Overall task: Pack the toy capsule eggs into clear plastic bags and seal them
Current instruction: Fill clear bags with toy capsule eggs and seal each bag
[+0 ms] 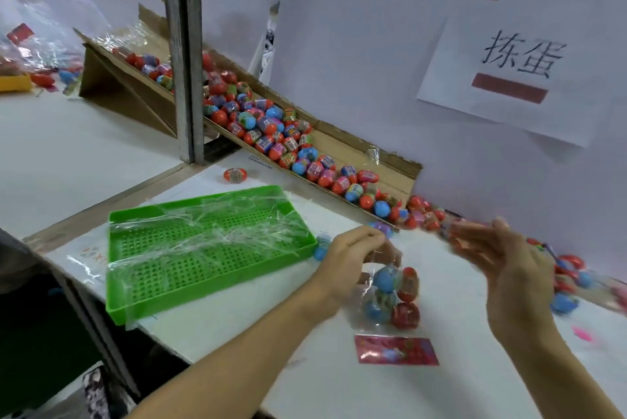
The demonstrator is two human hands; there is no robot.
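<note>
Two bare forearms belong to the person wearing the camera, entering from about 6 o'clock and 5 o'clock. No sleeve, glove, watch, ring or bracelet covers either one as far as the lower edge shows. The left hand [353, 257] is uncovered, its fingertips slightly blurred. The right hand [509, 264] is likewise uncovered and blurred, with short, plain fingernails showing on the thumb and forefinger.

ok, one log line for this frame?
left hand: pinches bag top | bag: eggs inside, unsealed | right hand: open, empty | tray: no eggs
</note>
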